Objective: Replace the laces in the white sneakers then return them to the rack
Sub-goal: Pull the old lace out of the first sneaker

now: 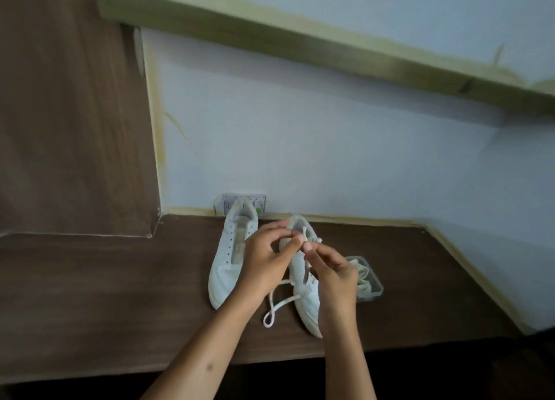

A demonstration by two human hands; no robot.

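Lace (277,305): soft, limp, light; take it at the stiff tip. Left hand (267,261) and right hand (330,275) pinch it above the sneaker (303,297), counter's (120,294) 12 o'clock.

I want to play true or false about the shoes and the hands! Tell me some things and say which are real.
1. Two white sneakers sit on the dark wooden table. True.
2. The left sneaker is fully laced. False: its eyelets are empty.
3. Both hands, left hand and right hand, work a lace on the right sneaker. True.
4. The clear container is empty. False: it holds laces.
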